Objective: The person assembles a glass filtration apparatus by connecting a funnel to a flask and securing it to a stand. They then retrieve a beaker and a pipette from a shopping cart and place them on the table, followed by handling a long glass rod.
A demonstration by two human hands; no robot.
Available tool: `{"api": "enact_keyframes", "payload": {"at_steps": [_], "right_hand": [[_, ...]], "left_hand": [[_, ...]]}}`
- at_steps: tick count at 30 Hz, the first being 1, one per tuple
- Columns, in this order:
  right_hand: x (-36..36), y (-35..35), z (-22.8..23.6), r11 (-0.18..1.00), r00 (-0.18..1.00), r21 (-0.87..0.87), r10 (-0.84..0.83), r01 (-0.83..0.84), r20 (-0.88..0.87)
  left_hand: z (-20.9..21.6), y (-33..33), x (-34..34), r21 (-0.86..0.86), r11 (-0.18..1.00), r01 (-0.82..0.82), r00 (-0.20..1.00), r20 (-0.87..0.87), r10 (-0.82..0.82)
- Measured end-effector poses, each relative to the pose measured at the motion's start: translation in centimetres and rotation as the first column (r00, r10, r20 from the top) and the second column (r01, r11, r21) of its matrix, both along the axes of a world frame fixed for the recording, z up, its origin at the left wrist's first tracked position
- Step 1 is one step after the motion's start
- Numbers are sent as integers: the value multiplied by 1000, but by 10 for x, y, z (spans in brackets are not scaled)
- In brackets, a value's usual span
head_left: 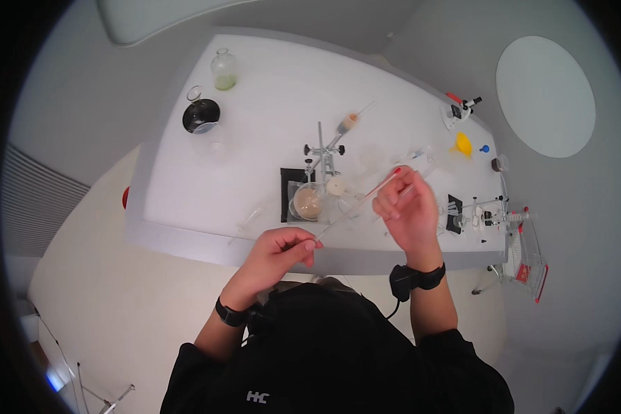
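Between my two hands slants a thin glass thermometer [355, 208] with a red end. Its lower end is pinched in the fingers of my left hand [272, 261], just over the table's near edge. The red end is up at the fingers of my right hand [414, 210], which are curled round it. A faint clear tube seems to pass by the right palm; I cannot tell whether it is held. Beyond my hands stands a metal lab stand [320, 148] with clamps. At its foot a round glass vessel [308, 201] with tan contents sits over a dark square.
Left of the stand are a glass bottle with green contents [224, 72], a black round piece [201, 116] and a clear beaker [209, 138]. To the right lie a yellow funnel [464, 145], a microscope [459, 112] and small clamps [477, 215]. A small cart [528, 265] stands beside the table.
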State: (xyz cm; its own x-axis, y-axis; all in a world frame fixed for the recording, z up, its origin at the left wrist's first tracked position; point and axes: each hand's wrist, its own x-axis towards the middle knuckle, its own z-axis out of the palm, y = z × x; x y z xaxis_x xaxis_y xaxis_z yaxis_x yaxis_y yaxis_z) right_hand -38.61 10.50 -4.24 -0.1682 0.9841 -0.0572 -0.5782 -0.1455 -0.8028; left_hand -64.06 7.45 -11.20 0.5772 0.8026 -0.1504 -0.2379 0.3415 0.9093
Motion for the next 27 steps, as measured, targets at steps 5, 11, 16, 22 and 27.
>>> {"api": "enact_keyframes", "payload": {"at_steps": [5, 11, 16, 22, 27], "right_hand": [[64, -3, 17, 982, 979, -17, -191, 191, -76], [163, -15, 34, 976, 977, 102, -181, 193, -115], [236, -28, 49, 954, 964, 164, -232, 252, -127], [300, -39, 49, 942, 969, 230, -234, 246, -79], [332, -51, 45, 948, 978, 241, -202, 210, -57]], "left_hand": [[7, 3, 44, 43, 999, -6, 999, -52, 9], [26, -11, 116, 47, 998, 40, 995, -94, -36], [33, -25, 181, 50, 997, 56, 988, -146, -48], [34, -46, 240, 46, 998, 45, 986, -162, -37], [33, -55, 278, 58, 997, 53, 986, -159, -43]]}}
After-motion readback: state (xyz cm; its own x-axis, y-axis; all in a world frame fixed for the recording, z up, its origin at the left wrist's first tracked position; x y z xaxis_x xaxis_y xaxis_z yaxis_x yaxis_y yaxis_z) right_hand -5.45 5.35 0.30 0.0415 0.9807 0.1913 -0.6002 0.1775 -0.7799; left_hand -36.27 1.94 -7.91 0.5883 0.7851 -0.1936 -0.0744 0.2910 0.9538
